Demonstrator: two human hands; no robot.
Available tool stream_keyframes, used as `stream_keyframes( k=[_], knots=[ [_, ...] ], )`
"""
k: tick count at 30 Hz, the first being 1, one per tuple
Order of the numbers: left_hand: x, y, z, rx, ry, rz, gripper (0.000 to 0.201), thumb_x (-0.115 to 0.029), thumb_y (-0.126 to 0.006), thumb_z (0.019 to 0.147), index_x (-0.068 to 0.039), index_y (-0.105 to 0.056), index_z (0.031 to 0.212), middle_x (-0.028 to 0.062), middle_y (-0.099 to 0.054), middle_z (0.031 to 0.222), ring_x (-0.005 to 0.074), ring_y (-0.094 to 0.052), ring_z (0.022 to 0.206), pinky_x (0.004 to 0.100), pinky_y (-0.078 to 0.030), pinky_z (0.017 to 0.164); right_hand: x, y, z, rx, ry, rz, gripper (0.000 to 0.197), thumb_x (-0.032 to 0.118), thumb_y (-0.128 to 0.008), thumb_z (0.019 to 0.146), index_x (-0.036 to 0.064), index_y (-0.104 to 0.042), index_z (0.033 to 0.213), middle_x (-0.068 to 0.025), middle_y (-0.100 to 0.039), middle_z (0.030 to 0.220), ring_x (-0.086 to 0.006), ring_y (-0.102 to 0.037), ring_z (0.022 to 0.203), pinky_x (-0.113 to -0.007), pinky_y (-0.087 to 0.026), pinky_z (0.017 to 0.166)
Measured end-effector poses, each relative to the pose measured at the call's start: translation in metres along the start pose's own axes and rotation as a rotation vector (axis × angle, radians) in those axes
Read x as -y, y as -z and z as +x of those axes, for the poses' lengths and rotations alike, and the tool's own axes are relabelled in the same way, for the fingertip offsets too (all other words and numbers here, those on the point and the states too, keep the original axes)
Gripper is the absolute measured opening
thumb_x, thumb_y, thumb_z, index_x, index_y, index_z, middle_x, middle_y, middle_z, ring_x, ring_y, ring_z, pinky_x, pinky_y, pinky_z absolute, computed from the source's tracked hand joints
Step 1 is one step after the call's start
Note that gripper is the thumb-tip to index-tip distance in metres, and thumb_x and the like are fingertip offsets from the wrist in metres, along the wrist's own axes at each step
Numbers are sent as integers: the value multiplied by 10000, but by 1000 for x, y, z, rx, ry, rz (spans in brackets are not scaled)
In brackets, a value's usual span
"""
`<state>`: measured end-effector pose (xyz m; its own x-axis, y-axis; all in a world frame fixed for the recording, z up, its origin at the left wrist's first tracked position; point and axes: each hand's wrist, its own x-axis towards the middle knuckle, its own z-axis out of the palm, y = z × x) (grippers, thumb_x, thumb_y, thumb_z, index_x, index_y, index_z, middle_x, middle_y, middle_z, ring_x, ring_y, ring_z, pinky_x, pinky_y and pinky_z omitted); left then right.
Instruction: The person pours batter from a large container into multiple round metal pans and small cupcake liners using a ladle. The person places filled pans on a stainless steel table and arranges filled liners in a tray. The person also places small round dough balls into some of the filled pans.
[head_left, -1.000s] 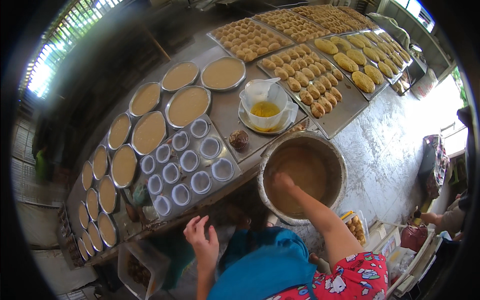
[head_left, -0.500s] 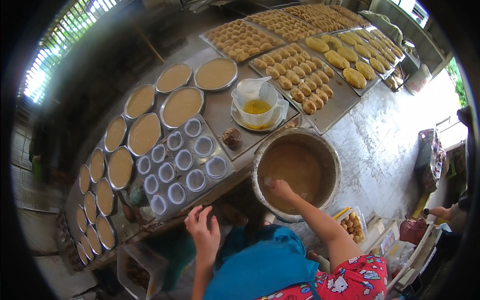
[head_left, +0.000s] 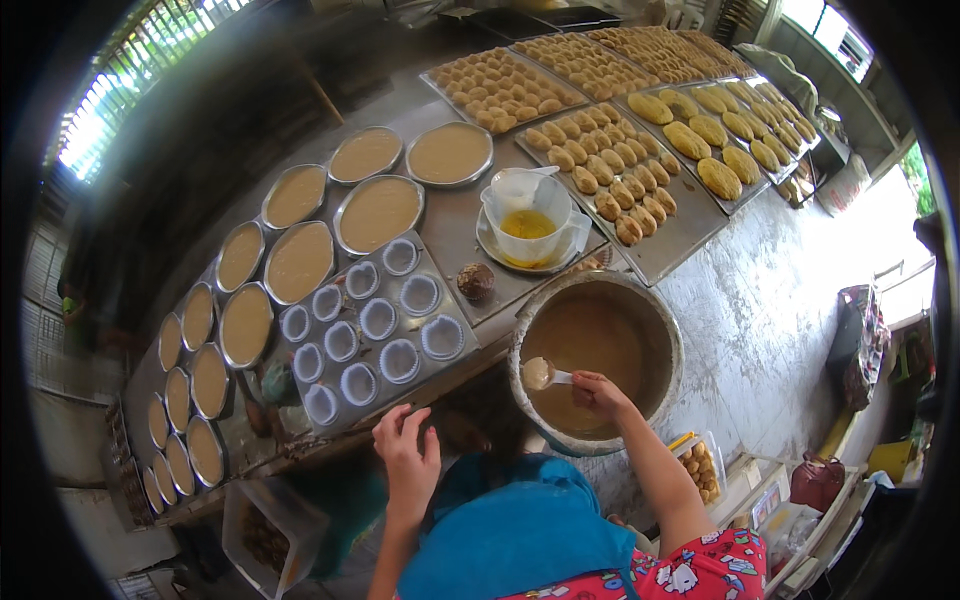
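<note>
My right hand (head_left: 601, 393) grips the handle of a white scoop (head_left: 540, 374) filled with pale brown batter. The scoop hangs over a big round pot (head_left: 668, 330), and more batter (head_left: 588, 340) lies inside the pot. Fingers apart and holding nothing, my left hand (head_left: 407, 445) hovers by the table edge, just below the muffin tin (head_left: 405, 320). Fluted white paper liners sit in the tin's cups, and no batter shows in them.
Several round pans of batter (head_left: 380, 213) fill the table's left side. A jug with yellow liquid (head_left: 527, 225) stands on a plate near a brown round item (head_left: 476, 281). Trays of baked pieces (head_left: 600, 160) reach to the back. Below right sits a tub of baked pieces (head_left: 700, 470).
My right hand has risen out of the pot, bringing up the scoop with batter in it. My left hand stays nearly where it was.
</note>
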<state>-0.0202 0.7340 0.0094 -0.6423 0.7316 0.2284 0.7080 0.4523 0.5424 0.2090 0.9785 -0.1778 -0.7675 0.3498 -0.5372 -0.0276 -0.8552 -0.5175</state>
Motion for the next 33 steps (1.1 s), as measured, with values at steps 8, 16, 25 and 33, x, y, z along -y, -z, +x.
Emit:
stream_keyframes(
  k=[8, 16, 25, 33],
  knots=[
    [18, 21, 5, -64, -25, 5, 266, -57, -635, 757, -93, -632, 1020, 105, -523, 1131, 299, -479, 1047, 419, -366, 900, 55, -77, -43, -22, 167, -83, 161, 193, -536, 940, 77, -551, 830, 72, -340, 553, -46, -293, 477, -214, -241, 464],
    [51, 30, 6, -101, -34, -36, 280, -65, -642, 750, -93, -632, 1028, 107, -519, 1137, 310, -463, 1071, 430, -366, 880, 75, -214, -34, 123, 356, -391, 184, 199, -526, 950, 35, -599, 913, 76, -338, 554, -33, -267, 488, -201, -238, 483],
    [78, 41, 5, -86, -30, -52, 281, -66, -639, 752, -109, -634, 1030, 95, -506, 1143, 300, -452, 1094, 424, -360, 877, 3, -267, 8, -81, 1089, -1645, 115, 88, -573, 871, 43, -620, 966, -151, -569, 656, -272, -585, 584, -384, -452, 531],
    [94, 48, 0, -100, -18, -68, 293, -62, -649, 740, -102, -635, 1029, 102, -513, 1139, 304, -460, 1077, 432, -371, 865, -5, -282, -6, -44, 1258, -1769, 168, 5, -611, 791, 30, -626, 956, -99, -633, 736, -263, -603, 632, -360, -462, 587]
  ],
)
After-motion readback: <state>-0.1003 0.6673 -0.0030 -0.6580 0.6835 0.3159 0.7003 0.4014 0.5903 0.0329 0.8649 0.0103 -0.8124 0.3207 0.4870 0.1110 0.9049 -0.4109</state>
